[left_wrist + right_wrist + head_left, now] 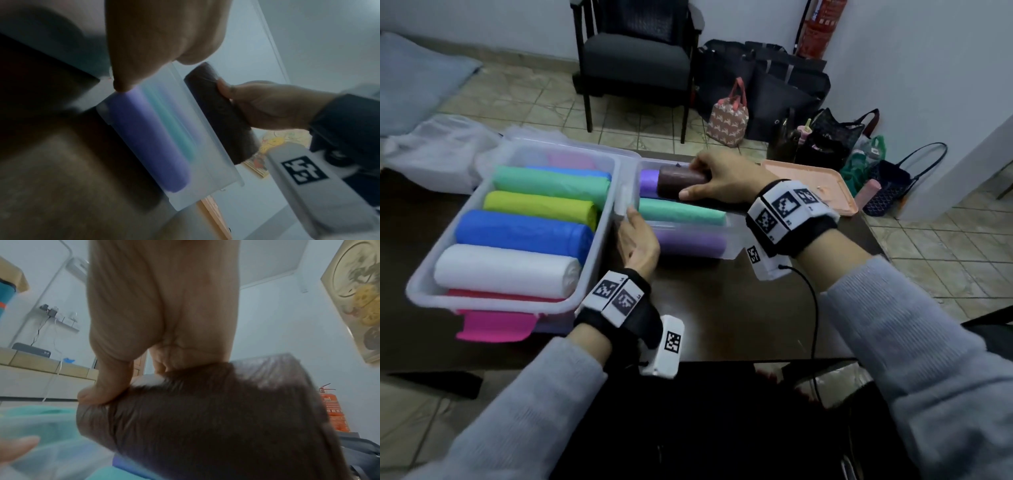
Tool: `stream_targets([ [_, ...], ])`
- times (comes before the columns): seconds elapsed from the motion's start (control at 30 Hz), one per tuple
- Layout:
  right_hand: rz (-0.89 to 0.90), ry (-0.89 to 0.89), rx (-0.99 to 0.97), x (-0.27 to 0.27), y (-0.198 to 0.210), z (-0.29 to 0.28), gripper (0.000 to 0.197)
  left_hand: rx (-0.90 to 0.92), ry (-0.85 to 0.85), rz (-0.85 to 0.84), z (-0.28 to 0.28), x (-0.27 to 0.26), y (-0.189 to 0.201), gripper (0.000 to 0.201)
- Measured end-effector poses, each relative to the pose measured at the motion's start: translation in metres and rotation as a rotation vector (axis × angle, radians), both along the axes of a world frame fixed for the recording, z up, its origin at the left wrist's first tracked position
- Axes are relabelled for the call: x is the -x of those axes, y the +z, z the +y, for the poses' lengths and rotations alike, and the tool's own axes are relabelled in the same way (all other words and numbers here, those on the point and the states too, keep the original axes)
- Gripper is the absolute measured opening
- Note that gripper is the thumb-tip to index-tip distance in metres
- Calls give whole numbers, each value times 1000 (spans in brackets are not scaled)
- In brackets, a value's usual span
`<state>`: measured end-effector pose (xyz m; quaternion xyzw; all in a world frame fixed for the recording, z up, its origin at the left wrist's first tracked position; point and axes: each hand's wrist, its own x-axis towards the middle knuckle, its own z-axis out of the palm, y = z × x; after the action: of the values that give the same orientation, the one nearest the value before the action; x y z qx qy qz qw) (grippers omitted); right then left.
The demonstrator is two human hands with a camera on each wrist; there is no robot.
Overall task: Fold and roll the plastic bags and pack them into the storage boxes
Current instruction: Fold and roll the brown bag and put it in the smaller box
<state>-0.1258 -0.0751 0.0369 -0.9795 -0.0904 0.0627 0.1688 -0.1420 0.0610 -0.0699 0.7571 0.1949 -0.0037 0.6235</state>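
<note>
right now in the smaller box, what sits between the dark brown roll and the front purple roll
In the head view, a green roll lies between the dark brown roll, held by the right hand, and the front purple roll.

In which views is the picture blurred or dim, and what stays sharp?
Head view: dim but fairly sharp on the dark roll in the right hand; edges bend. Left wrist view: smeared storage box, close left hand soft. Right wrist view: the roll is blurred, the room behind it sharper.
</note>
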Motion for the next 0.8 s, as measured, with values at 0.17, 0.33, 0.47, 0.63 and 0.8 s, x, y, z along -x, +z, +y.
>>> stream_targets([
  [0.17,196,55,99,-26,-21,22,39,27,25,-56,-1,10,-1,52],
  [0.33,353,77,231,-30,-33,31,31,66,38,-90,-1,18,-4,49],
  [0.47,371,76,351,-28,-34,33,45,91,34,-108,0,20,-7,48],
  [0.63,296,24,31,-19,-42,30,42,79,27,-126,1,22,-7,47],
  [0.8,187,5,-47,-14,-60,28,31,92,46,-130,-1,21,-5,47],
])
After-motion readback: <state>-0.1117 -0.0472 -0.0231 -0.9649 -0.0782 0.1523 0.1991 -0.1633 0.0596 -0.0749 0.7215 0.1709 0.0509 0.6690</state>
